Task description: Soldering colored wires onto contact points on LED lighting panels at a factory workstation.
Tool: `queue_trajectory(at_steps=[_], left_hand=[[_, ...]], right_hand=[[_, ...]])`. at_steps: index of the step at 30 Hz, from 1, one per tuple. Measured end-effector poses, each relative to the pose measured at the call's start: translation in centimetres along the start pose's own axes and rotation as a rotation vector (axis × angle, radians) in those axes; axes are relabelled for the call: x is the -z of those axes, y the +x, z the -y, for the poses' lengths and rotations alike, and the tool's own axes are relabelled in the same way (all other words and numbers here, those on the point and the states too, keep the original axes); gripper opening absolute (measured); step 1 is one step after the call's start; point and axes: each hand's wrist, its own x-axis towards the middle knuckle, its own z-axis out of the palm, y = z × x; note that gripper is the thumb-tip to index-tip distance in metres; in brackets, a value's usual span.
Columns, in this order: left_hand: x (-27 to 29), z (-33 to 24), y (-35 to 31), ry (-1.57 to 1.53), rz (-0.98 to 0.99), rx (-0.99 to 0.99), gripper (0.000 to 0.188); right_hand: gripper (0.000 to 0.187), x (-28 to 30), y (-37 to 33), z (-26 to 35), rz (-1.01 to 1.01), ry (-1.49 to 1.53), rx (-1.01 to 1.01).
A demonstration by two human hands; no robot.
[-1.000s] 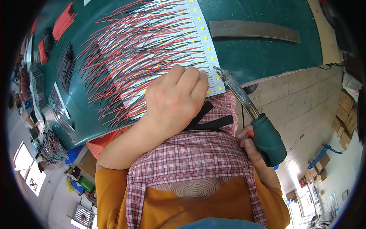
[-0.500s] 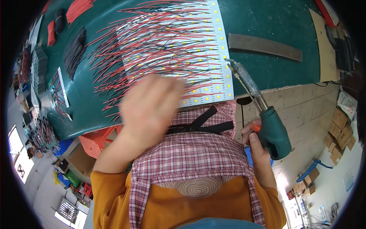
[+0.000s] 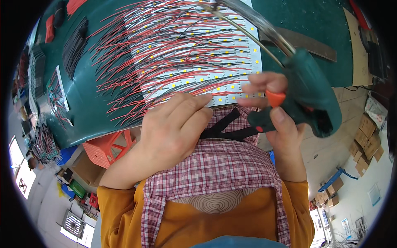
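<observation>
Soldering looks to be the step in hand, judging by what I hold and what lies under it. There is only the head view, looking down over my checked apron and orange sleeves.

My right hand [image 3: 275,120] is closed around the grip of a green gun-shaped soldering tool [image 3: 308,97], with a finger on its orange trigger [image 3: 275,98]. The tool's metal barrel and a thin feed tube run up and to the left, so the tip [image 3: 211,6] sits over the far edge of the white LED panel [image 3: 198,53], right at the top of the picture. I cannot tell whether the tip touches a pad or hangs just above.

My left hand [image 3: 173,128] lies palm down, its fingers loosely curled and their tips pressing the near edge of the panel. It clasps nothing; it only steadies the board. The panel rests on the green cutting mat [image 3: 99,111], nearly covered by rows of red and black wires [image 3: 136,45] fanning off to the left.

As I judge it, the next move calls for a steady tip set on one small joint, a short squeeze of the trigger, and the left hand keeping the board from sliding.

A metal ruler [image 3: 314,43] lies on the mat just beyond the tool, and an orange stool [image 3: 109,149] stands below the table edge.
</observation>
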Motion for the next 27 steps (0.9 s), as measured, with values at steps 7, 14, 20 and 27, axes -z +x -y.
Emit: queue_trajectory(at_steps=[7,14,20,27], left_hand=[[-0.8,0.3,-0.6,0.09,0.015,-0.01,0.023],[-1.1,0.1,-0.6,0.124,0.018,0.015,0.023],[-1.4,0.7,-0.5,0.102,-0.003,-0.016,0.029],[-1.4,0.3,-0.7,0.162,-0.004,-0.033,0.025]], right_hand=[[0.042,-0.9,3.1,-1.3,0.167,-0.015,-0.125],[0.041,-0.5,5.5,-0.4,0.137,-0.064,-0.007],[0.042,0.3,3.9,0.2,0.133,-0.03,-0.121],[0.041,-0.1,3.7,-0.4,0.21,-0.095,-0.156]])
